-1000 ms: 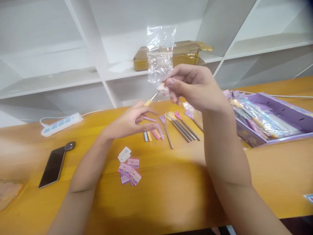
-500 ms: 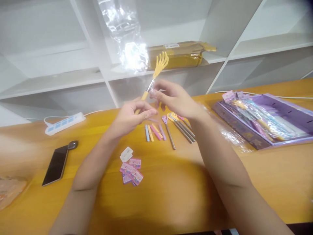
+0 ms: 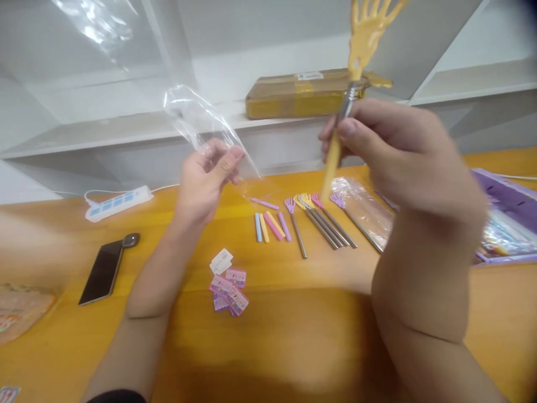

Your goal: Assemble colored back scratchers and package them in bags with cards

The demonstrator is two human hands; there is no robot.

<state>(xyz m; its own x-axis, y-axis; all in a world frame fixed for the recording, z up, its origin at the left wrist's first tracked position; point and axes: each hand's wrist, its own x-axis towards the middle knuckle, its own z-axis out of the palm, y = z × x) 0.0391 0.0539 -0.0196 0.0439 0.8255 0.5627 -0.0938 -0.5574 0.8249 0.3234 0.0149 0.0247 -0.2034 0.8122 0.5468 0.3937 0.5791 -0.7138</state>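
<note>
My right hand [image 3: 403,151] is closed around a yellow back scratcher [image 3: 369,36], held upright with its claw-shaped head at the top of the view. Its metal neck and yellow handle pass through my fingers. Pinched in my left hand [image 3: 205,179] is a clear plastic bag [image 3: 201,115], its film rising up and to the left. Below, on the table, lie several back scratchers with metal rods [image 3: 325,226] and coloured claw heads. Beside them is a row of loose coloured handle tubes [image 3: 272,225], with one purple tube [image 3: 265,204] lying crosswise behind.
Pink and white cards [image 3: 229,291] lie in front. On the left are a power strip [image 3: 119,202], a phone-like dark slab [image 3: 100,271] and a small black object [image 3: 131,240]. A purple box [image 3: 503,196] stands at right; a taped carton [image 3: 293,95] rests on the shelf.
The yellow back scratcher has come away from my left hand and moved up and right in my right hand. The plastic bag stays with my left hand, which has shifted slightly left.
</note>
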